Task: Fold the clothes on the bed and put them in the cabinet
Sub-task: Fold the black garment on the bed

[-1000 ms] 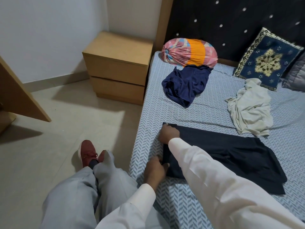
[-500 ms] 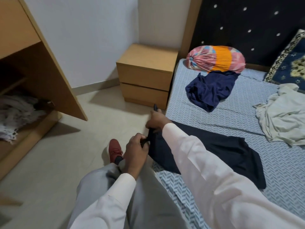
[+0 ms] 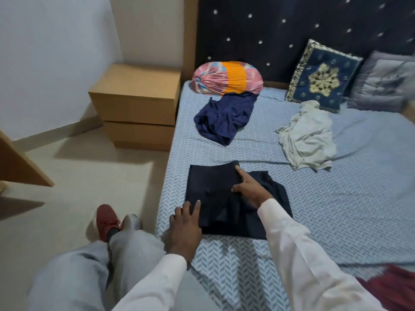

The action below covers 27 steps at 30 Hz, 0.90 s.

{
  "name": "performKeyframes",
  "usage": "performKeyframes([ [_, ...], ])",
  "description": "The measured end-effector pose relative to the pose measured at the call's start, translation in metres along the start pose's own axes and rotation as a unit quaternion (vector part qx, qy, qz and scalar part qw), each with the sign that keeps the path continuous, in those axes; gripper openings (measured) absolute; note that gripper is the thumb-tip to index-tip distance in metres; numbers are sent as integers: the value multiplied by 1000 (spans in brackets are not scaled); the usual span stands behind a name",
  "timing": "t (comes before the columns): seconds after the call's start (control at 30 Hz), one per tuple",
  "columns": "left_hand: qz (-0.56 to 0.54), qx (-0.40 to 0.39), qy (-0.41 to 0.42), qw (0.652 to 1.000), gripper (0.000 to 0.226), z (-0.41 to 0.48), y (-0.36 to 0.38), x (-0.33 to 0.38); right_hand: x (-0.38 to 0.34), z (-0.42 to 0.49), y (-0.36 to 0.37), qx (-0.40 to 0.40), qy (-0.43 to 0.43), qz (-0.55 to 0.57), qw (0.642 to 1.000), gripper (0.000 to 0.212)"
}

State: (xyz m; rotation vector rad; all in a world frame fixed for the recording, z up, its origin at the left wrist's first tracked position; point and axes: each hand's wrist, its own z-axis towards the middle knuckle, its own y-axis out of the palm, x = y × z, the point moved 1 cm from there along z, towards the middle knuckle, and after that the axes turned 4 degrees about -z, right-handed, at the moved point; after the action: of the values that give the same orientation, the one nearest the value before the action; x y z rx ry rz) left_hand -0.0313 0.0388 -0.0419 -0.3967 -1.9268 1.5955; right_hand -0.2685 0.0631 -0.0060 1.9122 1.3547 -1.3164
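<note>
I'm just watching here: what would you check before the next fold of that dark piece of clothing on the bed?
1. Dark garment flat on the bed: ok.
2. Fold finished: not ok; a part spreads out rightward past the folded layer.
3. Hands in place: ok; left hand touches the near left corner, right hand presses on the folded layer.
4. Room around it: ok; navy garment and white garment lie apart, crumpled.
5. Storage space: cannot tell; only a wooden panel shows at the left.
</note>
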Motion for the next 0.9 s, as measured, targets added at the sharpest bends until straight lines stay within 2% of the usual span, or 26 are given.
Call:
performKeyframes([
  [0.27,36,13,79,996,83,11,22,6,28,-10,-79,59,30,20,998,83],
  [0.63,23,-8,110,994,78,9,26,15,37,-23,-110,115,45,26,992,74],
  [0.77,-33,-30,80,996,70,5,22,14,49,-49,-108,151,43,0,988,90],
  [0.83,-56,-41,64,996,67,3,23,14,64,-62,-107,174,48,-16,983,90],
  [0.9,-67,-42,56,995,66,3,23,16,78,-72,-106,167,64,-51,982,99],
])
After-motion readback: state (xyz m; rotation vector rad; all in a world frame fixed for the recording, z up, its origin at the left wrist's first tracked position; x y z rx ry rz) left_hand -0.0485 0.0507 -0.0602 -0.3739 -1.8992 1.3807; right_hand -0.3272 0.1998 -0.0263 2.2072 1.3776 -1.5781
